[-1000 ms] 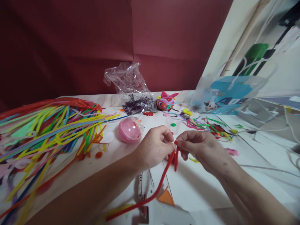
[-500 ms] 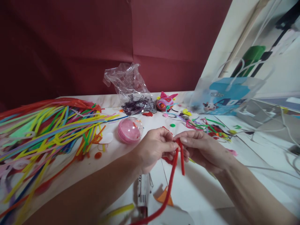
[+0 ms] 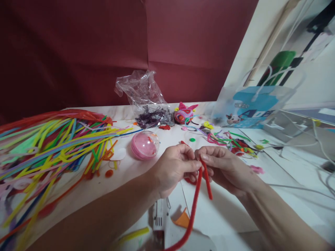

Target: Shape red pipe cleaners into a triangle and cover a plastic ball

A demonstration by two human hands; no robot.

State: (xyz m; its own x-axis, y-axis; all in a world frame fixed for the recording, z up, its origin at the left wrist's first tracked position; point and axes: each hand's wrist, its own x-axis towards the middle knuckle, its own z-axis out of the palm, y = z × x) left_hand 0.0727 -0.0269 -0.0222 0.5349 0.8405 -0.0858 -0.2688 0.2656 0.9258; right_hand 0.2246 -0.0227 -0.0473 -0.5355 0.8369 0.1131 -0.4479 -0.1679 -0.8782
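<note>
My left hand (image 3: 180, 167) pinches a red pipe cleaner (image 3: 195, 205) between thumb and fingers. Close against it, my right hand (image 3: 220, 162) grips the same pipe cleaner near its bend. One short end hangs down between the hands, and the long end curves toward the bottom edge. Fingers hide the bend itself. Behind the left fingers, a red piece (image 3: 190, 181) shows in part on the table. To the left of my hands sits a ball, pink below and clear above (image 3: 144, 145).
A heap of coloured pipe cleaners (image 3: 62, 150) covers the left side. At the back are a clear plastic bag (image 3: 143, 94), a pink decorated ball (image 3: 184, 115) and a blue-white carrier bag (image 3: 251, 108). A white handheld tool (image 3: 158, 216) and an orange piece (image 3: 182, 219) lie below my hands.
The hands have shifted slightly, with the right hand still beside the left. The short end of the red pipe cleaner has swung a little to the right and hangs at more of a slant.
</note>
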